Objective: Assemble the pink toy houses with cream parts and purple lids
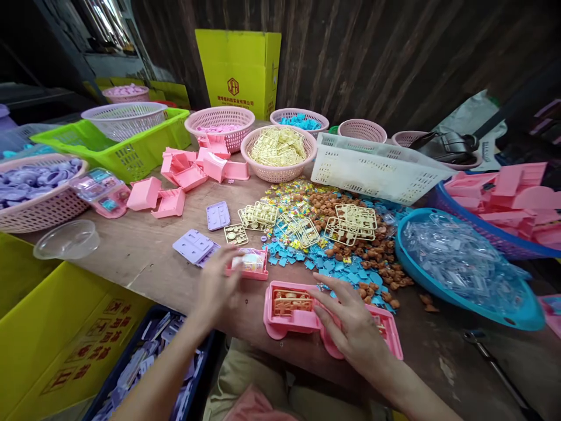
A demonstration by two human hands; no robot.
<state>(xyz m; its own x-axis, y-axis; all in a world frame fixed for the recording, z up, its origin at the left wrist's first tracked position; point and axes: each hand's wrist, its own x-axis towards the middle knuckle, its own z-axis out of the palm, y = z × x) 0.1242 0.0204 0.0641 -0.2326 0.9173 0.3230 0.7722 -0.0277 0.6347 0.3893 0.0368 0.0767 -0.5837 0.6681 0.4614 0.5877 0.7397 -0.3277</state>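
Pink case (307,318) lies open at the near edge of the table (144,251), long axis left to right, right end slightly nearer; right hand (350,321) rests across it, fingers spread. Small pink tray (256,275) sits far and left of the case, just right of the left hand (217,286), the nearer hand; blurred, cannot tell whether it pinches anything.

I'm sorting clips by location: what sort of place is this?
Probably a small factory or workshop handling plastic parts: a pink basket of cream-coloured moulded frames, a heap of loose brown pieces on the table, and a printed yellow carton behind them suggest it.
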